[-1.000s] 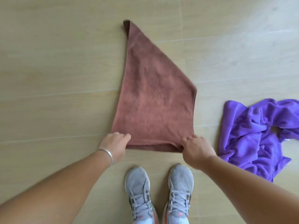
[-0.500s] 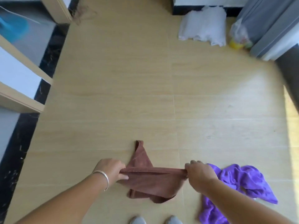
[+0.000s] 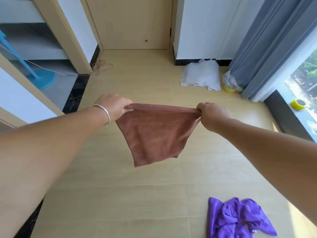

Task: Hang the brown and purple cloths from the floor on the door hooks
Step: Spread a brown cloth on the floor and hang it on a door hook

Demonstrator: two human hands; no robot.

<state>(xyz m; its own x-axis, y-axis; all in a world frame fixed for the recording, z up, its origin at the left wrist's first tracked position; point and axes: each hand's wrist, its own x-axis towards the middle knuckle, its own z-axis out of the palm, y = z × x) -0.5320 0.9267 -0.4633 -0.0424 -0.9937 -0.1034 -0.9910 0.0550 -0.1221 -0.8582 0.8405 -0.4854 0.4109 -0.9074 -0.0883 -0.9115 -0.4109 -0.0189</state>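
1. Brown cloth (image 3: 157, 133) hangs in the air between both hands, its top hem stretched nearly level and the rest drooping to a blunt point below, clear of the floor (image 3: 137, 194).
2. At one end of the hem the left hand (image 3: 114, 105) pinches the corner, fingers curled over the fabric; a silver bangle (image 3: 104, 114) circles that wrist.
3. At the other end the right hand (image 3: 213, 113) grips the opposite corner, fingers closed round the bunched edge.
4. Both arms reach forward from the bottom corners of the view, hands well apart with the cloth taut between them.
5. Lower right, the purple cloth (image 3: 238, 220) lies crumpled on the floor, well apart from the brown one.
6. Straight ahead stands a closed wooden door (image 3: 130, 23); only its lower part shows.
7. Right of the door, a white bag (image 3: 200, 76) lies against the wall, with a grey curtain (image 3: 267, 48) beside it near the window.
8. A yellow tape roll (image 3: 298, 104) sits on the window sill.
9. Far left, a blue stand (image 3: 41, 79) rests on a grey floor beyond a doorway.
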